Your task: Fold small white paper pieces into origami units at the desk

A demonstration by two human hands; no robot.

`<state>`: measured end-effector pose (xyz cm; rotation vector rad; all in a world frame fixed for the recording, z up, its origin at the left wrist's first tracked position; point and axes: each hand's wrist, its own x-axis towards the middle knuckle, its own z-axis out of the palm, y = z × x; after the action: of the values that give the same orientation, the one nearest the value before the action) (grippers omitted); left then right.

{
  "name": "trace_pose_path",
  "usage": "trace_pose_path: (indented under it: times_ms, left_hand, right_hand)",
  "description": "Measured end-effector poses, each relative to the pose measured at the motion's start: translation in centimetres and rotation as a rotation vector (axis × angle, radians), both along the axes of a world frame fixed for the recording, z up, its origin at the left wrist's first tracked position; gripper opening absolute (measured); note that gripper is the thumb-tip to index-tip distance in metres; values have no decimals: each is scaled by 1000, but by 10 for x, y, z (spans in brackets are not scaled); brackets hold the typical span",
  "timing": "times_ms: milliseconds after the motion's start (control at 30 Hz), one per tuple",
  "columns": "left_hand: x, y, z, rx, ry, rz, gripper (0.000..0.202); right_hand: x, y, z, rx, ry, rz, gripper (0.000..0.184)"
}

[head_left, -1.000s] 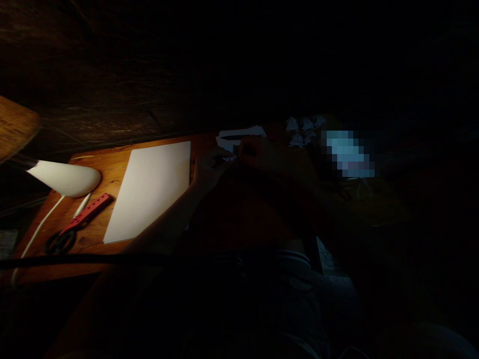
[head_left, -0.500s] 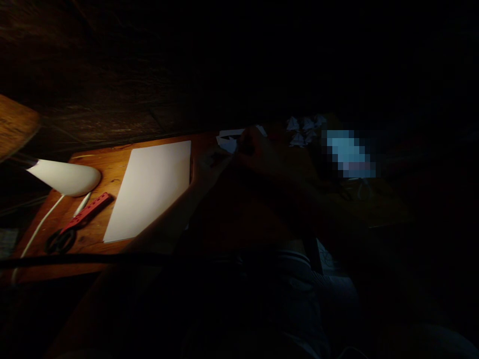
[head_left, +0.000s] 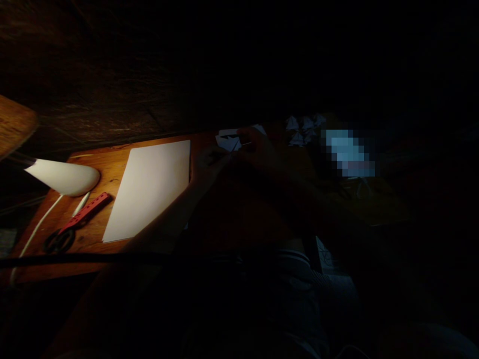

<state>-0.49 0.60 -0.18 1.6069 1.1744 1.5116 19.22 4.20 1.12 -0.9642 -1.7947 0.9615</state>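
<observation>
In deep shadow at the middle of the wooden table, a small piece of white folded paper is between my two hands. My left hand pinches it from the left and near side. On the right, my right hand has its fingers bent around the paper's right edge, where a thin pale edge shows. Darkness hides most of the fingertips. Just beyond the hands lie other white paper pieces. My left forearm crosses the lower right part of a white paper sheet.
Scissors with black handles and a red blade cover lie left, near a white pen-like object and the lamp's white part. Several folded paper shapes stand at the back right, beside a pixelated bright patch. A dark cable crosses the front.
My right hand's fingers have shifted slightly on the folded paper, and a thin pale edge shows near them. My left hand stays nearly where it was.
</observation>
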Motion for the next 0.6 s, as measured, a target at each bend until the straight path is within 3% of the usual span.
trace_pose_path:
  times_ms: [133, 300, 600]
  left_hand:
    - [-1, 1, 0, 0, -5, -9, 18]
    - [0, 5, -2, 4, -70, 23, 22]
    - [0, 5, -6, 14, -51, 17, 23]
  right_hand:
    - [-3, -4, 6, 76, -17, -5, 48]
    - [-6, -17, 19, 89, 55, 17, 48]
    - [-1, -14, 20, 138, -8, 71, 17]
